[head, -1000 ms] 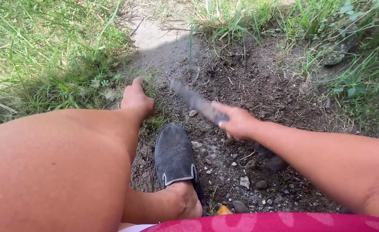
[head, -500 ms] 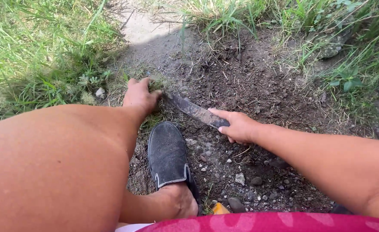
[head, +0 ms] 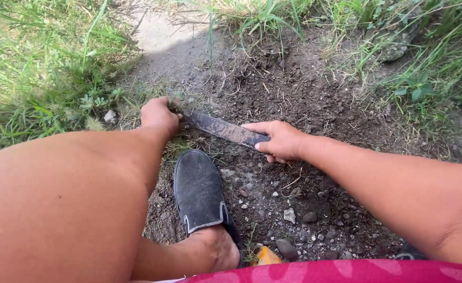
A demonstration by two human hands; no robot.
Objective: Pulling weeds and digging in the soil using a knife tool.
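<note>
Head view: a long dirt-caked blade (head: 221, 128) is gripped at its near end by the right hand (head: 280, 141), fingers wrapped tight. Its tip is buried at a grass clump (head: 180, 107) clutched in the closed left hand (head: 158, 116). A black slip-on shoe (head: 199, 189) sits just below, on loose soil (head: 293, 89).

outdoor garden plot | bare dug soil (head: 304, 99) | grass (head: 37, 68) | stones (head: 289, 215)

Left hand (head: 158, 115) fisted low, right hand (head: 279, 140) closed, arm extended
</note>
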